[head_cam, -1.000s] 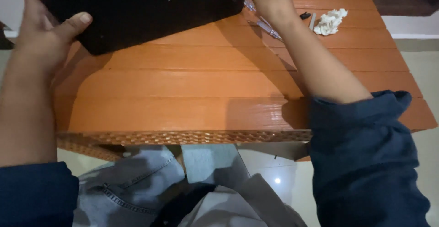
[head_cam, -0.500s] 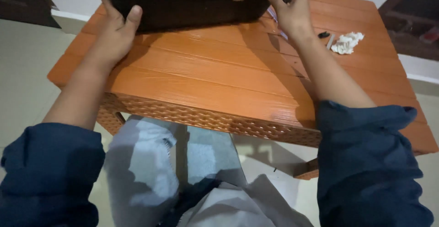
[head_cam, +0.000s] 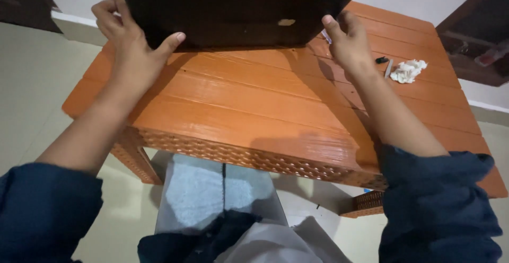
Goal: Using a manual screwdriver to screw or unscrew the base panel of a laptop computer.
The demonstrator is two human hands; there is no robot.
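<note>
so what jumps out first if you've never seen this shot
A big dark flat-bottomed object fills the top of the view, gripped at its lower corners by the left hand and the right hand. Under it spreads a glossy orange slatted table. Off at the table's far right lies a small crumpled white wad.

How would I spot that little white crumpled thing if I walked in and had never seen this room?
Start at the orange slatted table and go to its far right corner, past the person's right hand. There lies a small crumpled white wad, like tissue or cloth. Beside it are a tiny black piece and a thin pale stick; the wad alone is white, soft and lumpy.
</note>
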